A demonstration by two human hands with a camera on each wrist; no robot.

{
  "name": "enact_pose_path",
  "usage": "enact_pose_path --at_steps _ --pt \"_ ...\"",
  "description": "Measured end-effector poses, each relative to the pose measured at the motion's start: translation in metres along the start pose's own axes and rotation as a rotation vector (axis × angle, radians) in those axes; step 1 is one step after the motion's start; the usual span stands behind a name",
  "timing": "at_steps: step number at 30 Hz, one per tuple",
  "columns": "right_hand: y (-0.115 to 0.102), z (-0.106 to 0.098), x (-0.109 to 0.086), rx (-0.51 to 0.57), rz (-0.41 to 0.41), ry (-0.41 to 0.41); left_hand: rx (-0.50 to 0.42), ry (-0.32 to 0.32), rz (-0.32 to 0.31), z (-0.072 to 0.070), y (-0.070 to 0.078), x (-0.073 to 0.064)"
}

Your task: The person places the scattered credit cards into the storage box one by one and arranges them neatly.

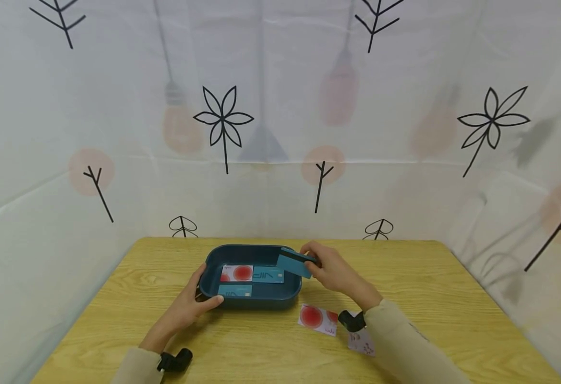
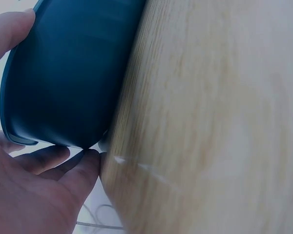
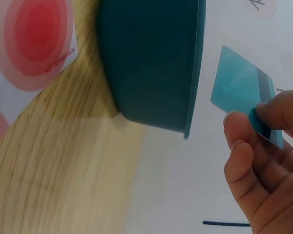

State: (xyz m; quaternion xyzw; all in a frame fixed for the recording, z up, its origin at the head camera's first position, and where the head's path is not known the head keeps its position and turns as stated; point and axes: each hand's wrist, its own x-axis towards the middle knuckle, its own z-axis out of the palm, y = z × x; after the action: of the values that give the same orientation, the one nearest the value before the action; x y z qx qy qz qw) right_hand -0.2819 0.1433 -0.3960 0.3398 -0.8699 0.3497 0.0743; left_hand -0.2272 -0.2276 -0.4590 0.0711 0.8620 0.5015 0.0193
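Note:
A dark teal plastic basin sits on the table. My left hand holds its left end, thumb on the front rim; in the left wrist view the fingers lie along the wall. My right hand pinches a teal card with a dark stripe, tilted over the basin's right end. In the right wrist view the card is between thumb and fingers, apart from the rim. Inside the basin lie a white card with red circles, a teal VIP card beside it, and another teal card nearer the front.
A white card with red circles lies on the wood-grain table to the front right of the basin. Beside it, a pale flowered card is partly hidden by my right wrist. A patterned white cloth hangs behind the table.

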Motion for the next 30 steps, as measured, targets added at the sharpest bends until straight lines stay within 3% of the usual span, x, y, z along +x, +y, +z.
enact_pose_path --at_steps 20,30 --pt "-0.007 0.029 0.021 -0.039 -0.109 -0.080 -0.002 -0.001 -0.002 0.000 -0.001 0.001" --pt "-0.010 0.040 0.031 -0.033 -0.090 -0.175 0.007 0.001 0.002 0.001 0.000 -0.001"
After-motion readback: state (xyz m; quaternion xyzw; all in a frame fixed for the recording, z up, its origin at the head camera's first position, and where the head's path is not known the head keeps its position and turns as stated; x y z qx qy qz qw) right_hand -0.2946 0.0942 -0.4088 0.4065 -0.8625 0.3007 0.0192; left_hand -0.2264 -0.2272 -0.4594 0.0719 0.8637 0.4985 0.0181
